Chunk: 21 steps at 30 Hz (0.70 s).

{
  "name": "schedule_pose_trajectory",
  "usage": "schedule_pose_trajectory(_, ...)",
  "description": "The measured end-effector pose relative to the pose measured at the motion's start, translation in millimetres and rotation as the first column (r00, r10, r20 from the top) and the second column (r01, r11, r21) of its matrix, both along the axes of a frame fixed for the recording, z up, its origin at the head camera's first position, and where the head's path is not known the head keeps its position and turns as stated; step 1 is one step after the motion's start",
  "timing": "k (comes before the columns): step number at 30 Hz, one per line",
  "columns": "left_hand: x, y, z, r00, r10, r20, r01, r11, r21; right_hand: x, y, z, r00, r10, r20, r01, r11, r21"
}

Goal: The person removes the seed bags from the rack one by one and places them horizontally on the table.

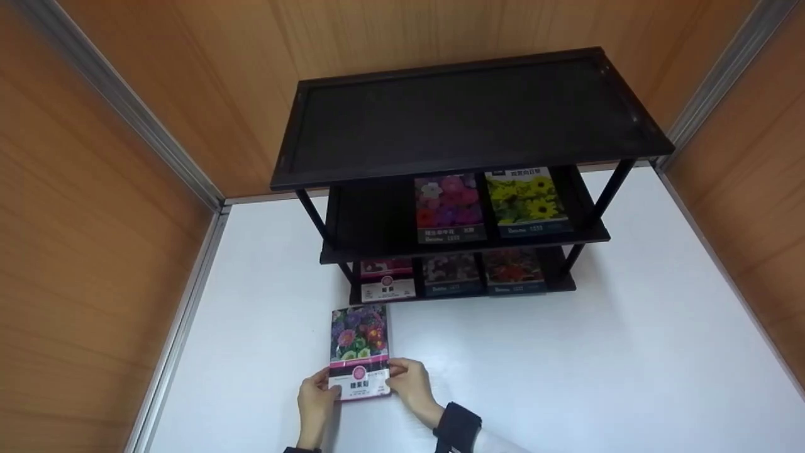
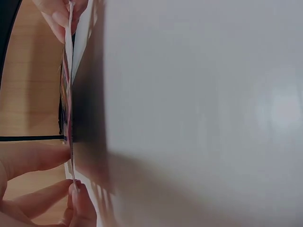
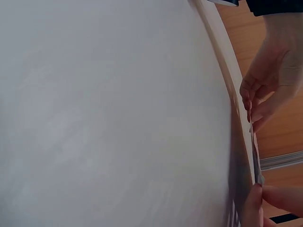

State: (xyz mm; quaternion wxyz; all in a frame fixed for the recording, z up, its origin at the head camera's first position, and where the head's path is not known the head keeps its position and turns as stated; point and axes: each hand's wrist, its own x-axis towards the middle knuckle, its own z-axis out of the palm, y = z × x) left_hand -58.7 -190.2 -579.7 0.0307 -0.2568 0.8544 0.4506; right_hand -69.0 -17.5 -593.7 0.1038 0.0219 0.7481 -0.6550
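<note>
Seed packet (image 1: 359, 350) with purple and red flowers printed on it sits low over the white table (image 1: 566, 352), in front of a black shelf rack (image 1: 468, 163). Both hands grasp it: the left hand (image 1: 316, 397) pinches its lower left edge, and the right hand (image 1: 410, 382) pinches its lower right edge. The wrist views show the packet edge-on, thin and flat, with fingers (image 2: 33, 158) clamped on either face. Whether it rests on the table or hangs just above it is hard to tell.

Five similar packets already stand on the rack: two on the middle shelf (image 1: 490, 204) and three on the bottom shelf (image 1: 453, 274). The top shelf holds none. Judging by this, the stocking looks partly done, with this packet not yet placed. Wood-panel walls (image 1: 94, 251) enclose the table.
</note>
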Motion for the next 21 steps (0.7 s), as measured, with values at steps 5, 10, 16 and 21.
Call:
schedule_pose_trajectory(5,-0.8,-0.4,-2.4,0.999,-0.024,-0.027,0.023,0.999,-0.044,-0.3,-1.4,-2.4,1.000,0.010,-0.005,-0.010,1.000,0.021)
schedule_pose_trajectory(10,0.0,2.5,-2.3,0.998,-0.040,-0.045,0.037,0.996,-0.083,-0.1,-2.6,-5.5,1.000,0.013,0.002,-0.014,0.999,0.042)
schedule_pose_trajectory(16,-1.1,3.9,-5.8,0.998,-0.056,-0.020,0.053,0.991,-0.122,-0.9,-3.4,-5.5,1.000,0.027,-0.007,-0.026,0.995,0.101)
schedule_pose_trajectory(21,-1.6,3.8,-5.6,0.996,-0.081,-0.028,0.076,0.986,-0.146,-1.1,-1.8,-3.5,0.998,0.044,-0.048,-0.037,0.991,0.129)
